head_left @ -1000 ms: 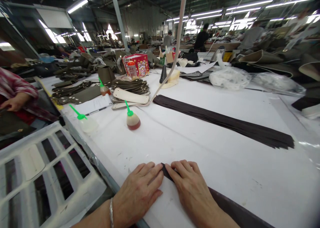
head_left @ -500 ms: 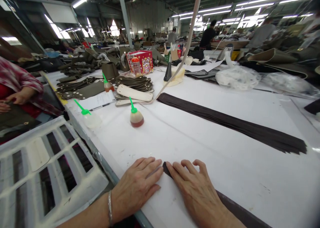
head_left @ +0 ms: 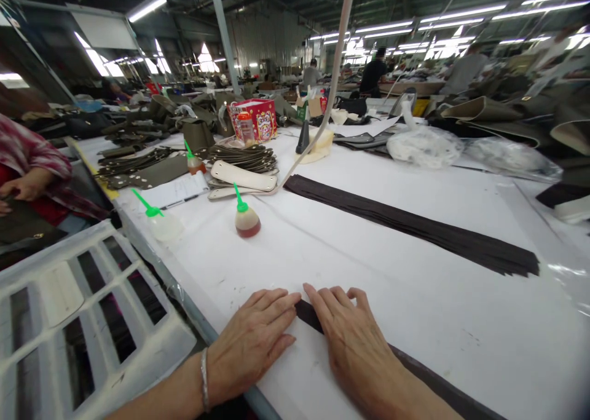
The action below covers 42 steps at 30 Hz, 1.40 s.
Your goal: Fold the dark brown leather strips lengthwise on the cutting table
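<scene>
A long dark strip lies on the white tabletop, running from between my hands toward the lower right. My left hand rests palm down with its fingers stretched out, the index fingertip at the strip's near-left end. Across the strip lies my right hand, fingers extended and slightly bent, covering part of it. Farther up the table is a stack of similar dark strips, laid lengthwise. Left of that stack stands a squeeze bottle with a green nozzle and reddish-brown liquid.
A clear green-nozzled bottle and a third bottle stand left. Behind them are stacked olive pieces, pale straps and a red box. A slatted white rack adjoins the table. A person's hand shows at far left.
My right hand's fingers have lifted and shifted slightly, baring more of the strip's end. My left hand stays nearly in place. The view has turned slightly to the right.
</scene>
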Each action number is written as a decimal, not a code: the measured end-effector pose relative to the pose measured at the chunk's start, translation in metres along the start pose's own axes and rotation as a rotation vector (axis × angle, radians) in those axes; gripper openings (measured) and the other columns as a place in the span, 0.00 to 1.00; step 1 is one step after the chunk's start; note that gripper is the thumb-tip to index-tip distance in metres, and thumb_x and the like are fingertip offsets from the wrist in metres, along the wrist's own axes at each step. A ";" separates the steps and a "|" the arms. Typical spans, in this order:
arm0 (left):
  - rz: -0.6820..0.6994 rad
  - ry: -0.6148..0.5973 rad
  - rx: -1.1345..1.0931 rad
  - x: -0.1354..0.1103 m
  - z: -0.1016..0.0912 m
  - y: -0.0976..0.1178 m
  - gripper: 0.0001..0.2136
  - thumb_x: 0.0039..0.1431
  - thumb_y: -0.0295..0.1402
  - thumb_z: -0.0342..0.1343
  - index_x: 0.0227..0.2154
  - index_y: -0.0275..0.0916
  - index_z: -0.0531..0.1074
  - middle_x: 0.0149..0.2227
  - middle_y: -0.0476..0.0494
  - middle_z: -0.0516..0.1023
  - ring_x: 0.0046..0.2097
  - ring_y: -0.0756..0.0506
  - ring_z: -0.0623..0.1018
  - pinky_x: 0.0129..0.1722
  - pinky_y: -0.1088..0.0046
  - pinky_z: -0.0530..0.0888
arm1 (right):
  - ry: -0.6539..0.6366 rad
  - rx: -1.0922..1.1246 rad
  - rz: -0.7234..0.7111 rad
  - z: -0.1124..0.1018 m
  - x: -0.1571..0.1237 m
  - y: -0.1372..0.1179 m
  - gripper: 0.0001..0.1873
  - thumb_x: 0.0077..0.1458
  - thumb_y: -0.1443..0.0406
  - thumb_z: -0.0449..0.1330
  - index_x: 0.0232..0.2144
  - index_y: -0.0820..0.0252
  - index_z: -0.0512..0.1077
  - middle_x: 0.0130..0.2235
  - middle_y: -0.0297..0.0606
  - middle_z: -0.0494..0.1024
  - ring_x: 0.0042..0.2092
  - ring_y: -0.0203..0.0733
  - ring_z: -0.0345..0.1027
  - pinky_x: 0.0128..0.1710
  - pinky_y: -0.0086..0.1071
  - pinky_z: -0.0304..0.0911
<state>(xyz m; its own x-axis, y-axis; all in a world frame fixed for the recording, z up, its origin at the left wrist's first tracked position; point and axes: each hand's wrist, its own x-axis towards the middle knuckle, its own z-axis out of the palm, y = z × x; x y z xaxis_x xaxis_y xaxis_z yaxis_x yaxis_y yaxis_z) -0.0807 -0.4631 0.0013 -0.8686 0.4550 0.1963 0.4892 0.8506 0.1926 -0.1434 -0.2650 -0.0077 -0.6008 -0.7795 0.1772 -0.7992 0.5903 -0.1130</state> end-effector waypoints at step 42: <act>0.100 -0.106 -0.033 0.027 0.004 0.000 0.18 0.66 0.26 0.43 0.58 0.39 0.60 0.44 0.42 0.73 0.47 0.43 0.69 0.48 0.62 0.65 | -0.012 0.017 -0.193 -0.019 -0.032 0.034 0.10 0.57 0.77 0.54 0.40 0.64 0.68 0.34 0.37 0.67 0.34 0.41 0.58 0.37 0.36 0.55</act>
<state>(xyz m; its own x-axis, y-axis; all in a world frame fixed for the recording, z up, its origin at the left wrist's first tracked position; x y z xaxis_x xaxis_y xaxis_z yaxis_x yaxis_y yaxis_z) -0.1042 -0.4493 0.0023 -0.8182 0.5636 0.1133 0.5742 0.7916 0.2090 -0.1505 -0.2161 0.0011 -0.4363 -0.8805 0.1854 -0.8998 0.4259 -0.0950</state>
